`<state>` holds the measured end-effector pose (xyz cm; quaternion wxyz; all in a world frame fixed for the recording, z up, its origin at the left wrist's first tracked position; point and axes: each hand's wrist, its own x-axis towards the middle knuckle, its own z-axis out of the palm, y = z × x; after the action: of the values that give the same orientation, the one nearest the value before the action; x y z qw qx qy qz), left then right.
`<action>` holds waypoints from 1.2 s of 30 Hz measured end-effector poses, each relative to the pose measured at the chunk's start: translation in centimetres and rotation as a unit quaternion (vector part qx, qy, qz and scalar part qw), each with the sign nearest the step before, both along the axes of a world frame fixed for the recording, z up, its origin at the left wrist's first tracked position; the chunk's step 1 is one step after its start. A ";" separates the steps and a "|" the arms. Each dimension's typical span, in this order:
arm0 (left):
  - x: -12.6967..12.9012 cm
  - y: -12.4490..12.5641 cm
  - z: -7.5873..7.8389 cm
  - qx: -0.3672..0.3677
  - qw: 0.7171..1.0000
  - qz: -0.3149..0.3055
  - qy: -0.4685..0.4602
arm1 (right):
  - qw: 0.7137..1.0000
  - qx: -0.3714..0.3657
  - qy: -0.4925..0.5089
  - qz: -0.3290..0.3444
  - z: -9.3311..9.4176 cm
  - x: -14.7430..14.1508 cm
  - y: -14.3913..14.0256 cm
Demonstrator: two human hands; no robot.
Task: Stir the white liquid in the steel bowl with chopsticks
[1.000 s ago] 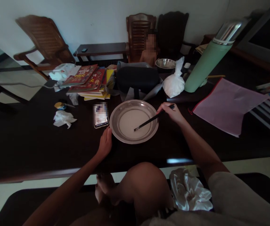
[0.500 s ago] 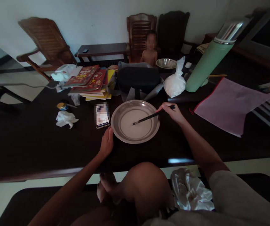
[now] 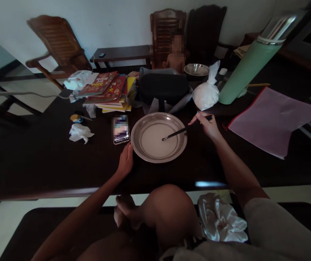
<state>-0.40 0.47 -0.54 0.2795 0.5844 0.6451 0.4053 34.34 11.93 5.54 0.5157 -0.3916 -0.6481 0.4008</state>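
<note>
Gripping chopsticks (image 3: 177, 132) in the right hand (image 3: 209, 125) over the metal dish (image 3: 137, 139), with left hand (image 3: 125, 159) at its rim, hold unclear, whitish liquid (image 3: 155, 146) already inside, stirring seemingly unfinished.

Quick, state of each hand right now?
Left hand: at the left rim of the metal basin; whether it grips can't be told.
Right hand: closed, holding black chopsticks.

This looks like a home: wooden armchairs (image 3: 59, 40) stand by a plain wall (image 3: 117, 21), books (image 3: 103, 85), a phone (image 3: 121, 132), a flask (image 3: 250, 72) and tissue (image 3: 80, 133) share one dark table (image 3: 43, 163), and a bare-shouldered person (image 3: 175, 62) sits across
</note>
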 end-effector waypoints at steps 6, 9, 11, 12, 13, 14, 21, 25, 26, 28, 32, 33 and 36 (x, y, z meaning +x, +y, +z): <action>0.1 0.0 0.1 0.002 1.000 0.004 0.000 | 0.994 0.000 -0.066 0.084 0.0 -0.5 -0.4; 0.2 -0.1 0.2 0.005 1.000 0.003 -0.004 | 0.998 0.006 -0.043 0.042 0.0 -0.4 -0.2; 0.2 -0.1 0.3 0.005 1.000 0.002 -0.004 | 1.000 -0.005 -0.018 0.024 -0.2 -0.2 -0.1; 0.2 -0.1 0.4 0.005 1.000 0.003 -0.003 | 0.999 -0.010 -0.013 0.030 -0.2 -0.2 -0.1; 0.3 -0.1 0.4 0.004 1.000 0.003 -0.002 | 0.999 -0.013 -0.018 0.046 -0.3 -0.3 -0.2; 0.3 -0.1 0.4 0.004 1.000 0.003 -0.001 | 0.997 -0.014 -0.028 0.067 -0.3 -0.4 -0.2; 0.3 -0.1 0.4 0.006 1.000 0.006 -0.001 | 0.999 -0.002 -0.026 0.024 0.0 -0.2 -0.2; 0.4 -0.1 0.5 0.004 1.000 0.001 -0.001 | 0.998 -0.011 -0.027 0.056 -0.1 -0.4 -0.3; 0.4 -0.1 0.5 0.004 1.000 0.000 -0.001 | 0.996 -0.008 -0.042 0.074 -0.1 -0.5 -0.4; 0.4 -0.1 0.6 0.004 1.000 0.001 -0.001 | 0.994 0.002 -0.065 0.085 0.0 -0.5 -0.4; 0.3 -0.1 0.5 0.003 1.000 -0.001 0.001 | 0.999 0.007 -0.040 0.016 0.0 -0.2 -0.1; 0.3 -0.1 0.5 0.004 1.000 -0.002 0.001 | 1.000 -0.001 -0.027 0.009 0.0 -0.2 -0.1; 0.3 -0.1 0.3 0.007 1.000 0.002 -0.003 | 0.999 -0.026 -0.023 0.040 0.2 -0.5 -0.4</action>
<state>-0.15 0.39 -0.20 0.2767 0.5841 0.6425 0.4117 33.82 11.52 5.78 0.4737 -0.3875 -0.6648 0.4285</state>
